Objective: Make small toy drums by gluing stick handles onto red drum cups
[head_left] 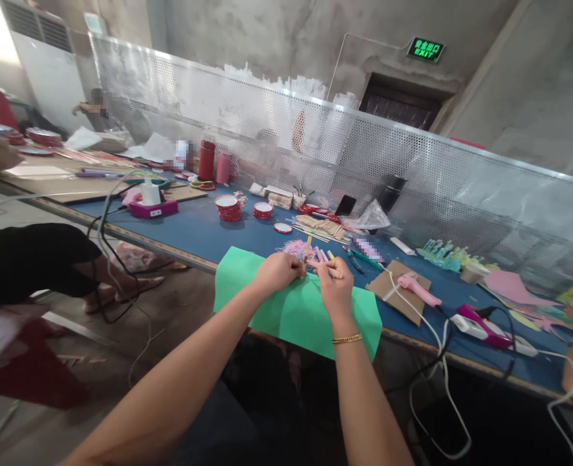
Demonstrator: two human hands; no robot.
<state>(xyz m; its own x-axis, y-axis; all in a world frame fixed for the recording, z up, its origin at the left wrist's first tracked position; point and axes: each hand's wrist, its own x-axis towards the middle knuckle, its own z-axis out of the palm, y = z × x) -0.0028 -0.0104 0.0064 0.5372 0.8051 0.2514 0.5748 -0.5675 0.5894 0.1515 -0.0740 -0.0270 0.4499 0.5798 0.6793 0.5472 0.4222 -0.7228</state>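
My left hand (281, 272) is closed in a pinch on a small upright stick with a yellow tip (308, 244). Close beside it, my right hand (335, 283) has its fingers wrapped round a short pale stick (334, 273); its exact kind is not clear. Both hands are over a green sheet (257, 304) that drapes across the table's front edge. Just beyond my fingers lies a tangle of pink and purple thin strands (293, 248), with several short pastel sticks (321, 255) next to it.
Pliers (354, 260) and flat wooden sticks (323, 226) lie on the blue table (160, 226). A pink glue gun (420, 289) rests on cardboard at right. Stacked red-rimmed discs (229, 207), purple power strips (153, 208) and cables are around. Other people's hands show at both sides.
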